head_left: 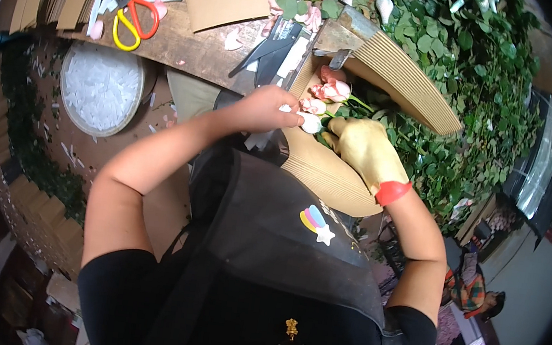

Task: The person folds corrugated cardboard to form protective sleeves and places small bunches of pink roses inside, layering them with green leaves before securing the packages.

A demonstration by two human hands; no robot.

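Left hand (266,108), bare, pinches a white rosebud (310,123) at its fingertips; right hand (361,148), in a gold glove, closes round the green stems just beside it. Pink roses (331,91) lie on corrugated cardboard (331,172) over the bench (189,41). Scissors (133,20) sit well apart.

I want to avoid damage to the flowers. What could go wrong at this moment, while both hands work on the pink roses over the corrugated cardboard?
1. The bare left hand pinches at a bloom of the pink roses; loose petals already lie on the wooden table, so more may tear off.
2. The gloved right hand grips the stems; too tight a squeeze could bruise them.
3. The roses sit near the edge of the corrugated cardboard and might slide off.
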